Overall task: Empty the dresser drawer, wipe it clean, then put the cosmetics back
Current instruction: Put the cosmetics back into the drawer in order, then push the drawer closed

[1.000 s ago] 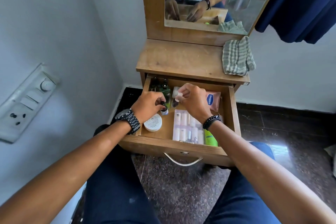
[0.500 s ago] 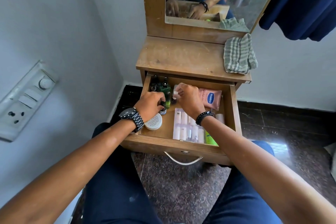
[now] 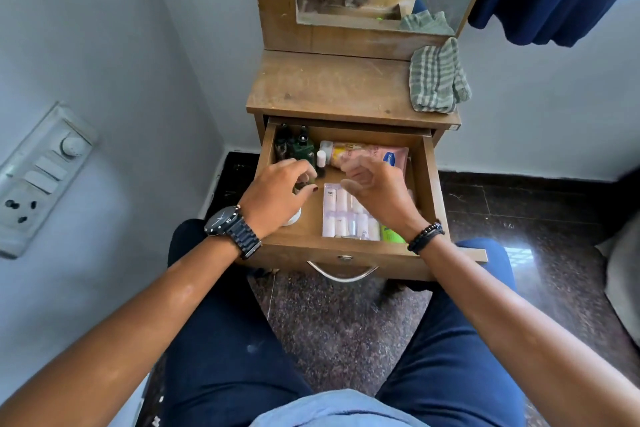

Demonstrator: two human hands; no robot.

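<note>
- Wooden drawer [image 3: 427, 191] stands pulled out and full; your left hand [image 3: 277, 194] curls round a small dark item near its left wall, exact hold hidden.
- Your right hand [image 3: 372, 189] hovers mid-drawer, loosely cupped, apparently empty.
- Dark bottles [image 3: 298, 147] crowd the back-left corner; a careless lift could topple them.
- Cloth [image 3: 438, 76] waits at the dresser top's right edge.

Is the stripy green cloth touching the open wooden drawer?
Apart. The head view shows the striped green-and-white cloth lying on the wooden dresser top, with bare wood between it and the open wooden drawer below.
</note>
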